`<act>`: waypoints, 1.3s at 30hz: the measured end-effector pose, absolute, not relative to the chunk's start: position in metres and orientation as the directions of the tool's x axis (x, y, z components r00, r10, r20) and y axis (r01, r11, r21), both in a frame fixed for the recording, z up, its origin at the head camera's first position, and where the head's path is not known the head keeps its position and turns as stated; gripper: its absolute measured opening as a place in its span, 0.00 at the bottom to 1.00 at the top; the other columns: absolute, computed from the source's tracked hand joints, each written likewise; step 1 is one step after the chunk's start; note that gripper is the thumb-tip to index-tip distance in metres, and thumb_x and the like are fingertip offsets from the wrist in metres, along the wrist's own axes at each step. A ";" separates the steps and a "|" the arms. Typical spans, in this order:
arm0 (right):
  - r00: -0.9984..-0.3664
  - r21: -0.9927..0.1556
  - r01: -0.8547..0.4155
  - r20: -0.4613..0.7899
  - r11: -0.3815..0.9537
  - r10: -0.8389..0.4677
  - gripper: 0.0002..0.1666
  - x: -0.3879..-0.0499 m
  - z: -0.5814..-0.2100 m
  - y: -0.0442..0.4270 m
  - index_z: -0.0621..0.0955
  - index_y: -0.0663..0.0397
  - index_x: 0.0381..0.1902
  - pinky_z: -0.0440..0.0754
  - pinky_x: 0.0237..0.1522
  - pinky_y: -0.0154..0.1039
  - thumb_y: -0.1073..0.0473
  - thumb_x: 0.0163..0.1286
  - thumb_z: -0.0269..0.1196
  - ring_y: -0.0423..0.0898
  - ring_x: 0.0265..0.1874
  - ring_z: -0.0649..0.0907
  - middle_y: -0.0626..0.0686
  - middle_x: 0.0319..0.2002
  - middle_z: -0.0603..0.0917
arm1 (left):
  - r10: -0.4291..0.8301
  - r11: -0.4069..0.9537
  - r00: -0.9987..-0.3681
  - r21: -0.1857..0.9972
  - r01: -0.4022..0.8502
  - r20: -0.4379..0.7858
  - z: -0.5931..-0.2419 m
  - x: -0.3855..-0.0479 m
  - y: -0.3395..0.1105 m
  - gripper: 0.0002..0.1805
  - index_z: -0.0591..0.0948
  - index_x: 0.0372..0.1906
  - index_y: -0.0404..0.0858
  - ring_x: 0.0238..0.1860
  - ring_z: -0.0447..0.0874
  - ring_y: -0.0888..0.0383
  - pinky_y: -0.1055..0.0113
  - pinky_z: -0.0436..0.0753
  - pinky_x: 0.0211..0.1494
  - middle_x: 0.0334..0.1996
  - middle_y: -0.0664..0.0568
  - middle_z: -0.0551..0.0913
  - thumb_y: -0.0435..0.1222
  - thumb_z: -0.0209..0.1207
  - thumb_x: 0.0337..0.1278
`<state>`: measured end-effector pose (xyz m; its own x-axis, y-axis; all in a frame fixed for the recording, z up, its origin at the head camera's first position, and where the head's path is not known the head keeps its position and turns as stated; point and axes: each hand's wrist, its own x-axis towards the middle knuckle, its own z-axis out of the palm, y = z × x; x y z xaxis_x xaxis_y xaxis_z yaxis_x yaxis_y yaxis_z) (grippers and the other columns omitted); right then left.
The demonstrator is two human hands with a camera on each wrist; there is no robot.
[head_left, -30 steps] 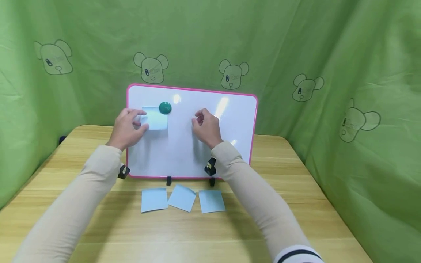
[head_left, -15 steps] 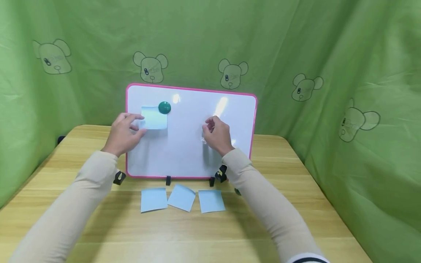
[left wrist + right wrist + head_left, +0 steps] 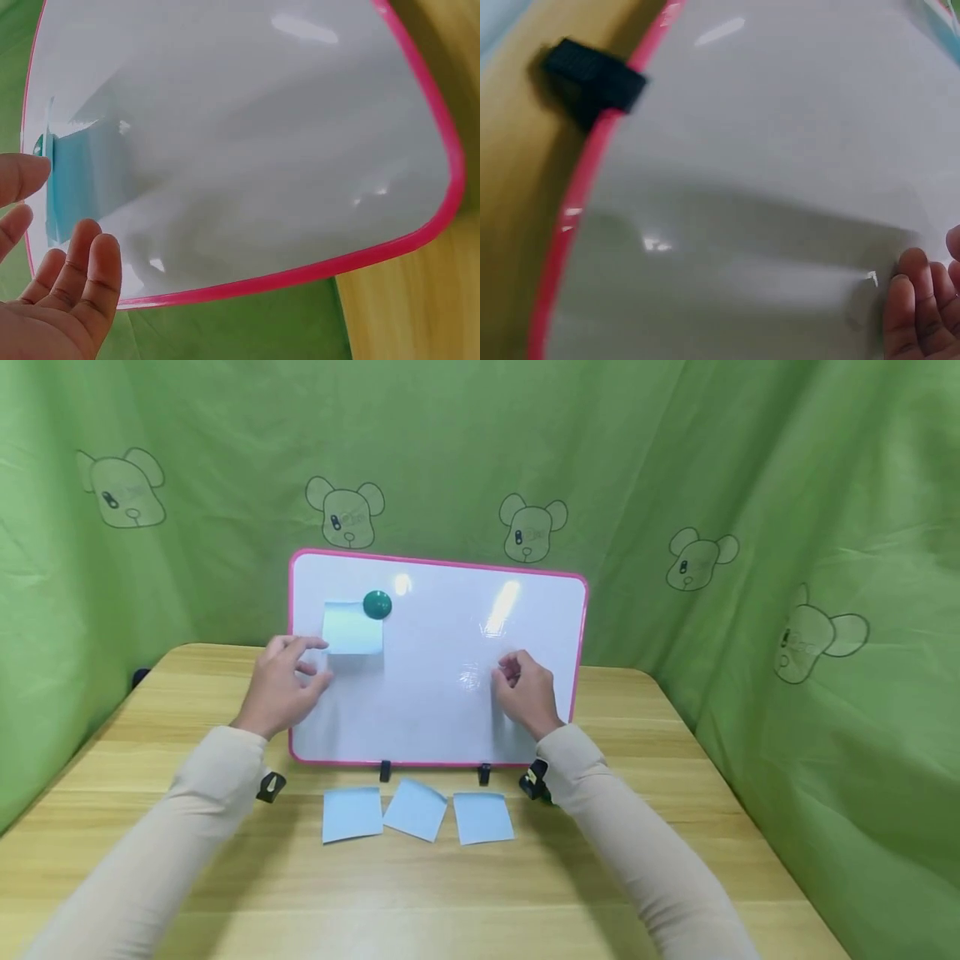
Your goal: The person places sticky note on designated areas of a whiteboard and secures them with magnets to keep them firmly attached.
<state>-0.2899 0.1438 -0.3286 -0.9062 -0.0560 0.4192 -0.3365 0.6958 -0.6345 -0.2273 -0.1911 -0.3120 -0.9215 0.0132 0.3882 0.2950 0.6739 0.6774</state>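
Note:
A light-blue sticky note hangs on the upper left of a pink-framed whiteboard, with a round green magnet over its top right corner. My left hand is at the note's lower left, thumb and fingers apart, holding nothing. The left wrist view shows the note standing off the board beyond the spread fingers. In front of the board's right part, my right hand has loosely bent fingers and holds nothing visible; the right wrist view shows its fingers close to the board.
Three blue sticky notes, left, middle and right, lie on the wooden table before the board. Black feet support its lower edge. A green curtain surrounds the table.
My right hand has moved right and down across the board. My left hand has drawn slightly down and left from the hanging note, which stays under the magnet.

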 end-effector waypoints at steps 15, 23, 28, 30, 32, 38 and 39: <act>-0.933 -0.664 -0.259 0.360 0.702 -0.003 0.10 -0.274 -0.357 0.173 0.78 0.60 0.43 0.79 0.35 0.40 0.59 0.67 0.61 0.49 0.33 0.78 0.55 0.33 0.80 | 0.022 0.649 -0.943 0.712 0.267 0.333 -0.340 -0.218 -0.186 0.23 0.73 0.61 0.37 0.42 0.79 0.44 0.52 0.85 0.39 0.56 0.38 0.67 0.35 0.60 0.62; -0.953 -0.694 -0.225 0.303 0.684 -0.007 0.12 -0.262 -0.364 0.187 0.77 0.60 0.44 0.79 0.39 0.42 0.58 0.67 0.61 0.51 0.35 0.79 0.56 0.36 0.81 | 0.030 0.649 -0.951 0.717 0.253 0.309 -0.354 -0.210 -0.185 0.23 0.72 0.62 0.38 0.41 0.79 0.44 0.53 0.85 0.38 0.54 0.39 0.67 0.36 0.59 0.62; -0.966 -0.698 -0.185 0.258 0.692 0.001 0.12 -0.257 -0.369 0.197 0.77 0.59 0.45 0.79 0.41 0.42 0.57 0.69 0.60 0.51 0.36 0.78 0.56 0.37 0.81 | 0.053 0.657 -0.953 0.708 0.258 0.298 -0.363 -0.206 -0.182 0.23 0.73 0.61 0.37 0.41 0.80 0.44 0.53 0.85 0.40 0.54 0.39 0.68 0.35 0.59 0.62; -0.970 -0.694 -0.179 0.243 0.698 -0.007 0.12 -0.255 -0.371 0.201 0.77 0.59 0.45 0.79 0.41 0.42 0.57 0.69 0.60 0.50 0.37 0.78 0.55 0.37 0.80 | 0.065 0.657 -0.951 0.704 0.268 0.302 -0.366 -0.204 -0.181 0.23 0.73 0.60 0.37 0.42 0.80 0.44 0.53 0.85 0.40 0.54 0.39 0.69 0.34 0.60 0.61; -0.972 -0.690 -0.175 0.233 0.702 -0.014 0.12 -0.254 -0.373 0.204 0.77 0.58 0.45 0.79 0.41 0.42 0.57 0.69 0.60 0.51 0.37 0.78 0.55 0.38 0.80 | 0.077 0.659 -0.948 0.697 0.281 0.308 -0.370 -0.203 -0.180 0.23 0.74 0.60 0.36 0.42 0.80 0.44 0.54 0.85 0.40 0.54 0.39 0.69 0.34 0.61 0.60; -0.977 -0.646 -0.173 0.210 0.743 -0.046 0.11 -0.249 -0.378 0.216 0.77 0.59 0.44 0.80 0.41 0.42 0.57 0.69 0.61 0.50 0.36 0.79 0.56 0.38 0.81 | 0.125 0.667 -0.948 0.683 0.298 0.292 -0.381 -0.199 -0.180 0.24 0.74 0.59 0.36 0.44 0.80 0.44 0.53 0.85 0.42 0.55 0.38 0.69 0.32 0.63 0.57; -0.977 -0.637 -0.173 0.205 0.751 -0.052 0.11 -0.249 -0.378 0.218 0.77 0.59 0.43 0.80 0.41 0.42 0.57 0.69 0.61 0.50 0.37 0.79 0.55 0.38 0.81 | 0.130 0.666 -0.950 0.684 0.296 0.284 -0.382 -0.199 -0.181 0.24 0.74 0.59 0.36 0.44 0.80 0.44 0.53 0.85 0.43 0.55 0.38 0.69 0.32 0.63 0.56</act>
<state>-0.2487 0.2175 -0.3784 -0.9775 -0.0517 0.2046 -0.1731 0.7509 -0.6373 -0.1987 -0.1805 -0.3822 -0.9498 0.1305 0.2845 0.2965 0.6663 0.6842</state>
